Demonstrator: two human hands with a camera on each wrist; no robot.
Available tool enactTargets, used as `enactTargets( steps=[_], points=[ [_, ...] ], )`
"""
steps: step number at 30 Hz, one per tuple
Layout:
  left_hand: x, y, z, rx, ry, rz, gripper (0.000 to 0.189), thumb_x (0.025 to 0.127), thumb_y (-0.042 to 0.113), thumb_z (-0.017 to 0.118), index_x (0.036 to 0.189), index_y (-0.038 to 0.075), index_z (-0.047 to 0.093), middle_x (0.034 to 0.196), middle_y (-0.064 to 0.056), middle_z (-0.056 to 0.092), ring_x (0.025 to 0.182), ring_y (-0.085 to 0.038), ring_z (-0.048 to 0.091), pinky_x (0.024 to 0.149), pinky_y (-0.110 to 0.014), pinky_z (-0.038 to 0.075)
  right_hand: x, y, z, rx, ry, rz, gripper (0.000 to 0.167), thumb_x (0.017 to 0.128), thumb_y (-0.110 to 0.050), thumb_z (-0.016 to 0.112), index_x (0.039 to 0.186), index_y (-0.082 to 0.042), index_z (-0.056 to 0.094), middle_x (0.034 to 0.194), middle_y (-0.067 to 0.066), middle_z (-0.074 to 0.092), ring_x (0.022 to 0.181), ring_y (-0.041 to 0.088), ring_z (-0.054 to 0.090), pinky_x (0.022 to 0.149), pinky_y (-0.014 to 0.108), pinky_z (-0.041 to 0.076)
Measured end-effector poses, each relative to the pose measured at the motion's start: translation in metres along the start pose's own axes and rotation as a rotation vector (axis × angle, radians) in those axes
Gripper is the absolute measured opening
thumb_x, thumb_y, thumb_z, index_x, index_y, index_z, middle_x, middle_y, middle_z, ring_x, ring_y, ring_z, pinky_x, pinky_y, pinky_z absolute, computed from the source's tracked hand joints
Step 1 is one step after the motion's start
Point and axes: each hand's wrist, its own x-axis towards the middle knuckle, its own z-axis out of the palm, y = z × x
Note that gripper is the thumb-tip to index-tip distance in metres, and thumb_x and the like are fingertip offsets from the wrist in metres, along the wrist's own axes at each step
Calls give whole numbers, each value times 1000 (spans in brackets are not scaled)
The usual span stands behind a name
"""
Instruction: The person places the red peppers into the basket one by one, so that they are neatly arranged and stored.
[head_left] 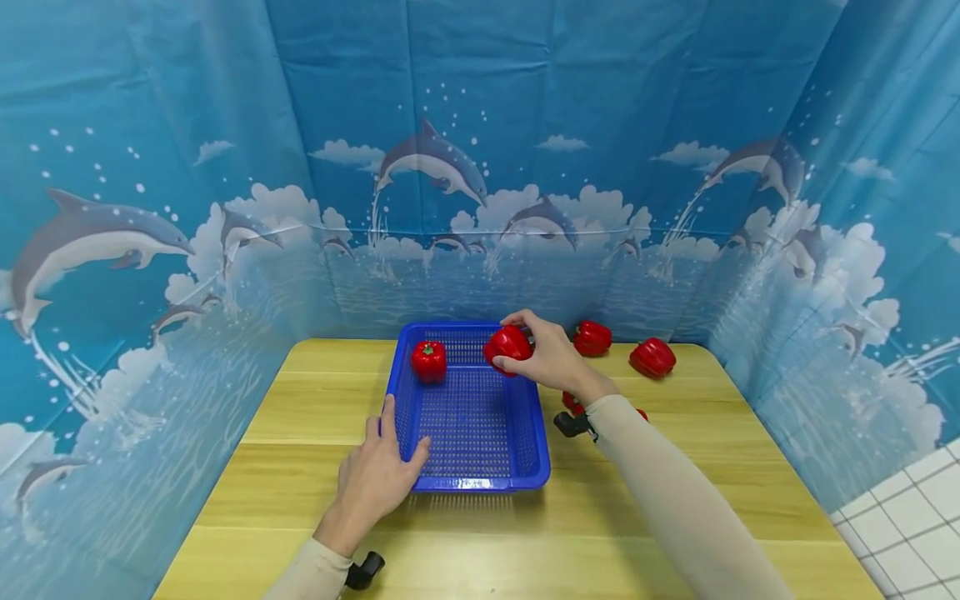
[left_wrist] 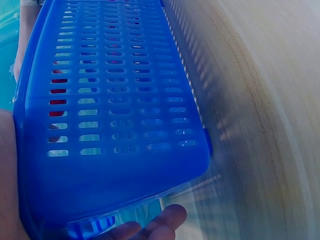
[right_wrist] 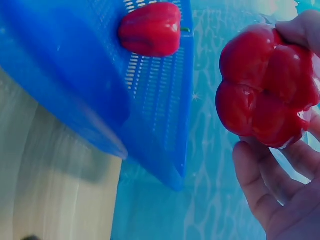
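My right hand (head_left: 551, 354) grips a glossy red bell pepper (head_left: 508, 348) above the far right part of a blue plastic basket (head_left: 542, 450). In the right wrist view, the lobed bottom of this held pepper (right_wrist: 265, 90) faces the camera, with thumb and fingers on opposite sides. Another red bell pepper (head_left: 429, 362), green stem showing, stands inside at the basket's far left. My left hand (head_left: 378, 471) holds the basket at its near left corner, thumb over the rim and fingers along the outer side. The left wrist view shows its fingertips (left_wrist: 172, 216) beside the slotted wall.
To the right of the basket, two red bell peppers (head_left: 592, 338) (head_left: 652, 357) lie on the wooden table (head_left: 300, 433). More red shows partly hidden behind the right wrist. A blue dolphin-print curtain (head_left: 480, 100) closes off the back and sides.
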Motion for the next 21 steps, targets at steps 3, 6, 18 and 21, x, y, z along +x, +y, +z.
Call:
enactTargets(
  steps=[3, 6, 18, 21],
  points=[
    [-1, 0, 0, 0, -3, -3, 107, 112, 63, 67, 188, 8, 16, 165, -33, 55, 61, -25, 57, 49, -32, 46, 7, -1, 7, 13, -5, 5, 68, 99, -34, 94, 155, -15, 61, 151, 17, 73, 131, 42, 75, 101, 57, 72],
    [-2, 0, -1, -3, -9, -8, 107, 112, 62, 68, 188, 8, 16, 165, -34, 55, 61, -25, 57, 50, -32, 46, 13, 0, 13, 32, -11, 11, 67, 99, -32, 95, 155, -14, 61, 152, 16, 73, 133, 41, 75, 103, 57, 71],
    [2, 1, -1, 6, 8, 3, 107, 111, 62, 69, 187, 7, 18, 165, -34, 55, 62, -26, 59, 50, -34, 49, 34, -3, 26, 37, -26, 28, 60, 102, -27, 92, 149, -12, 58, 151, 14, 70, 133, 37, 72, 106, 53, 69],
    [1, 1, -1, 8, 0, 1, 106, 111, 60, 69, 187, 6, 19, 167, -34, 54, 62, -27, 59, 50, -34, 49, 37, -3, 30, 48, -33, 45, 56, 102, -25, 92, 145, -12, 58, 149, 14, 69, 130, 35, 72, 103, 51, 70]
  ],
)
